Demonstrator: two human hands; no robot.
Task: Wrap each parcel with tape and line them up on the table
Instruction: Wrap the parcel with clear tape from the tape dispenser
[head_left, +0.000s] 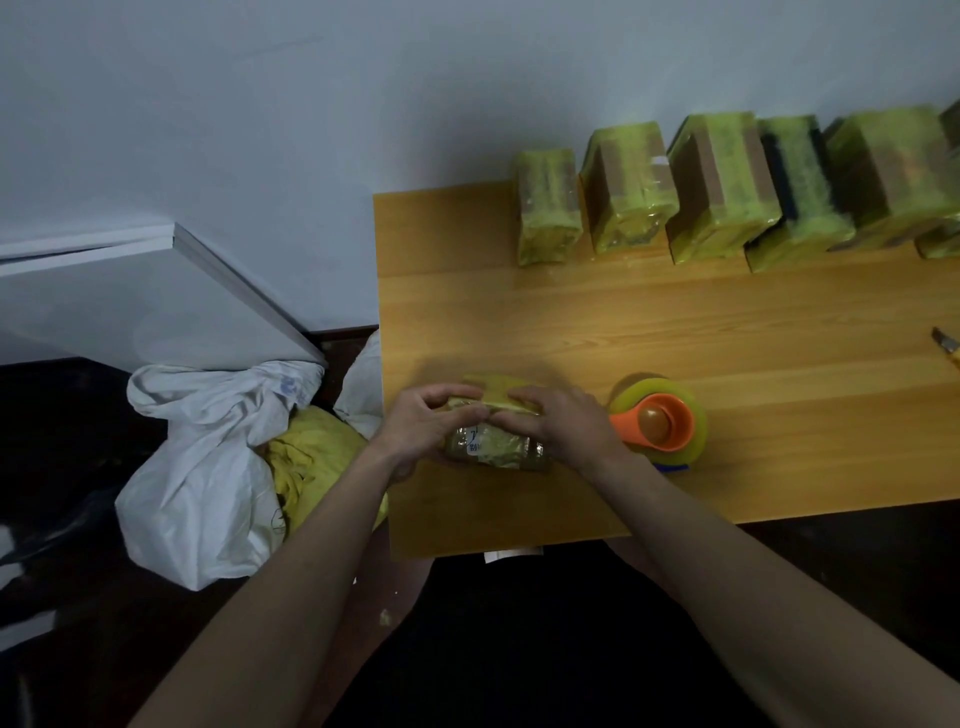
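Worktop (675, 322): one, light wood, set against a pale wall

Parcel in hand (496, 439): one, small, partly covered in yellow-green tape with a white printed label on its near face; lies at the near left corner of the worktop, held between both hands

Left hand (423, 423): fingers curled round the left end of the parcel in hand, fingertips on its top

Right hand (563, 423): fingers curled over the right end of the same parcel, thumb meeting the left thumb along the top edge

Taped parcels in row (727, 187): five plainly counted, standing side by side along the far edge of the worktop against the wall, each touching or just beside the next; all wrapped in yellow-green tape, brown card showing on several, one dark-sided. Parts of further parcels show at the right frame edge; count there cannot be told

Tape dispenser (660, 421): one, orange handle on a yellow-green roll, lying on the worktop just beside the right hand

Cutter (945, 345): one, yellow-handled, at the right edge, mostly cut off

White bag (208, 467): one, on the floor left of the worktop, open, with yellow material (306, 452) inside
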